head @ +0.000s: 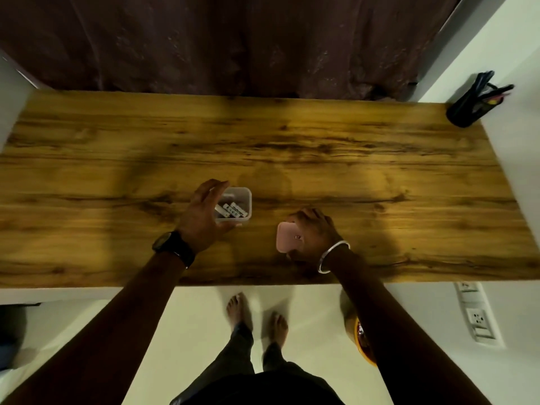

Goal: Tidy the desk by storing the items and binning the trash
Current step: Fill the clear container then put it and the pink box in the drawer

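Observation:
A small clear plastic box [244,200] holding several white batteries [232,211] stands on the wooden desk [321,147] near its front middle. My left hand [204,214] wraps around the box's left side, fingers and thumb spread along its walls. To the right, my right hand [314,229] grips a pink lid [287,236], held tilted just above the desk surface, apart from the box.
A black pen holder [467,108] with pens stands at the desk's far right corner. A dark curtain hangs behind the desk. An orange bin [361,336] sits on the floor under the right front edge. Wall sockets [477,317] are at the right.

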The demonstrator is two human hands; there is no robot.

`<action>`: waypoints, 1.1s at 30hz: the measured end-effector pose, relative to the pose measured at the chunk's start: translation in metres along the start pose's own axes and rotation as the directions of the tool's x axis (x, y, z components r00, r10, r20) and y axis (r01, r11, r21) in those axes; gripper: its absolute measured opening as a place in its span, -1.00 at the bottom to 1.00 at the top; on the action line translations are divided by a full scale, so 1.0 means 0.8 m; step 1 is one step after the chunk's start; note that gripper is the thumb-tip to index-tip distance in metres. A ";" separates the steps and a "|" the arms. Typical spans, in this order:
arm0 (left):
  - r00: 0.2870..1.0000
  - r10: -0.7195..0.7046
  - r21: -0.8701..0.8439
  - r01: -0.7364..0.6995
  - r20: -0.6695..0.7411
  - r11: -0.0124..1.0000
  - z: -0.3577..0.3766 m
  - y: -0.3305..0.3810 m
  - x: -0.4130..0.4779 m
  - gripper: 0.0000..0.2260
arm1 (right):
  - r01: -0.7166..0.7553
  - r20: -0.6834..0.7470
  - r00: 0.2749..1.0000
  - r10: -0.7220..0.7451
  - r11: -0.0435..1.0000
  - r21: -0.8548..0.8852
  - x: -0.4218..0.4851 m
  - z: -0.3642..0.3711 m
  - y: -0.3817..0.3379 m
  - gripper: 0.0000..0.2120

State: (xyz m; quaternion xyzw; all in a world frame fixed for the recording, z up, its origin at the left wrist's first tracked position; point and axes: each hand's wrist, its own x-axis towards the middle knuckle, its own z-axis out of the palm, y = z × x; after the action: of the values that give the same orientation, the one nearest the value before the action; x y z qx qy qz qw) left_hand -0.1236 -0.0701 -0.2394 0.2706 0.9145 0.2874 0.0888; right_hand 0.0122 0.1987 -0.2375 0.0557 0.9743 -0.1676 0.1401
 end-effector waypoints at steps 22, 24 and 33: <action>0.981 0.192 0.021 -0.192 0.018 0.981 -0.039 0.077 -0.016 -0.14 | 0.372 -0.214 0.924 -0.316 0.870 0.324 0.034 -0.094 -0.074 -0.08; 0.990 0.140 0.033 -0.141 0.018 0.990 -0.037 0.068 -0.017 -0.13 | 0.355 -0.183 0.932 -0.312 0.883 0.305 0.039 -0.087 -0.070 -0.08; 0.987 0.080 0.033 -0.086 0.142 0.996 -0.021 0.050 -0.013 -0.08 | 0.274 -0.129 0.960 -0.248 0.924 0.267 0.043 -0.047 -0.062 0.04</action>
State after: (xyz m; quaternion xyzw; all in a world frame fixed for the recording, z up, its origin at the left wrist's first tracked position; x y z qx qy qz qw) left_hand -0.1023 -0.0568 -0.2025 0.3296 0.8993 0.2534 0.1355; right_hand -0.0378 0.1673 -0.1981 -0.0473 0.9444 -0.3193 0.0618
